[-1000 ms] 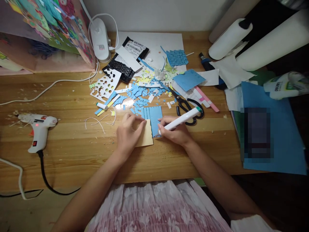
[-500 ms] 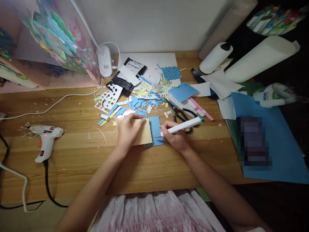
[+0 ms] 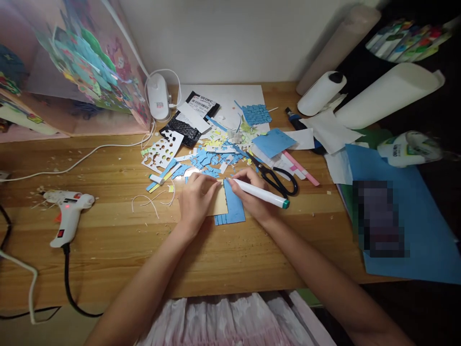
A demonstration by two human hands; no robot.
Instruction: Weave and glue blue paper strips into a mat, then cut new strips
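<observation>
Marker (image 3: 261, 193) sits pinched between nearly closed right fingers (image 3: 238, 188).

Left hand (image 3: 196, 198) and right hand (image 3: 255, 196) nearly meet, fingers (image 3: 209, 179) bent

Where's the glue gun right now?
Head view, far left of the wooden table: the white glue gun lies below the thin white cable, left of the loose white strings.

open gap between glue gun (image 3: 70, 214) and left forearm (image 3: 154, 264), scissors (image 3: 274, 179) obstructing beside right hand (image 3: 256, 207)
</observation>
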